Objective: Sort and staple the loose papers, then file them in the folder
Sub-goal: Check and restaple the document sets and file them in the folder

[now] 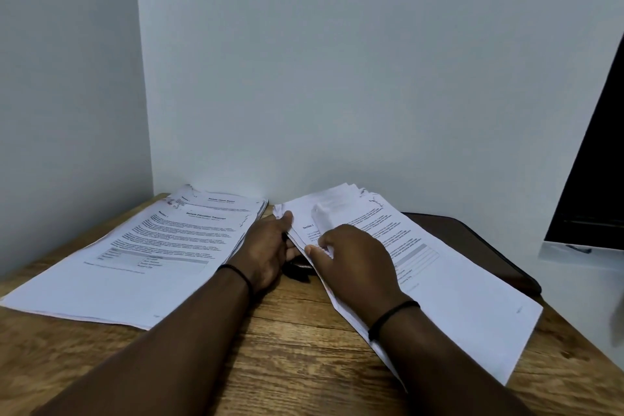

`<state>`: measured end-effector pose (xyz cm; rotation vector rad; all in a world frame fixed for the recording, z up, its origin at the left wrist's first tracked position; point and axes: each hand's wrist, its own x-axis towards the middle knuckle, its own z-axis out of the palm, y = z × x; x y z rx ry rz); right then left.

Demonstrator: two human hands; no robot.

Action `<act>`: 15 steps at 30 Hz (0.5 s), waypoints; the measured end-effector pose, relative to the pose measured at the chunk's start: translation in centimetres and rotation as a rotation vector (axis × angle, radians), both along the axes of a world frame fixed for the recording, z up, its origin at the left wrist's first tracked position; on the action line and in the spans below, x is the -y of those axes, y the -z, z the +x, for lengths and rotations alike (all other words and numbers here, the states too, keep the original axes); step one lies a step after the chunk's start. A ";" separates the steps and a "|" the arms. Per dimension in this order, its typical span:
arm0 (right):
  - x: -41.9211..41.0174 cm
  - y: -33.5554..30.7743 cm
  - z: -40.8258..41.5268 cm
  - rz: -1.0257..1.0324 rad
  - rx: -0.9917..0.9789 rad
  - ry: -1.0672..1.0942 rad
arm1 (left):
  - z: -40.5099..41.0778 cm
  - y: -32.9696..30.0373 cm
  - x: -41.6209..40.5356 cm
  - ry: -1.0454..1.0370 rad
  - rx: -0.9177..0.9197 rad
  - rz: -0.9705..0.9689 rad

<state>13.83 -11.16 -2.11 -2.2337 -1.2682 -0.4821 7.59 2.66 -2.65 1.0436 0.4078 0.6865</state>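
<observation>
Two stacks of printed papers lie on the wooden table [287,331]. The left stack [141,253] lies flat, a transcript page on top. The right stack [456,284] is fanned at its far end. My left hand [270,250] grips the right stack's left edge, thumb on top and fingers underneath. My right hand [354,257] rests on top of the same stack, fingers curled on a top sheet near its left edge. A dark object, perhaps the stapler [297,270], sits partly hidden between my hands. A dark brown folder [472,243] lies under and beyond the right stack.
The table stands in a corner, with pale walls close behind and to the left. A black panel [591,179] and a white surface [580,284] border the table on the right. Bare wood shows in the near middle.
</observation>
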 end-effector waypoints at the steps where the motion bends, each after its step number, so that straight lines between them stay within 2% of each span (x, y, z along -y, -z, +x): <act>1: -0.1 -0.1 0.0 -0.032 0.049 0.016 | 0.0 0.0 0.0 -0.002 -0.005 0.000; 4: -0.2 -0.1 0.3 -0.021 0.064 0.031 | 0.0 -0.1 0.0 -0.006 -0.011 -0.012; 10: 0.3 -0.5 0.1 0.010 -0.065 0.007 | 0.0 -0.3 0.2 -0.009 -0.026 -0.011; 15: 0.1 -0.5 0.0 0.023 -0.005 0.096 | -0.1 -0.4 0.4 -0.014 -0.037 -0.021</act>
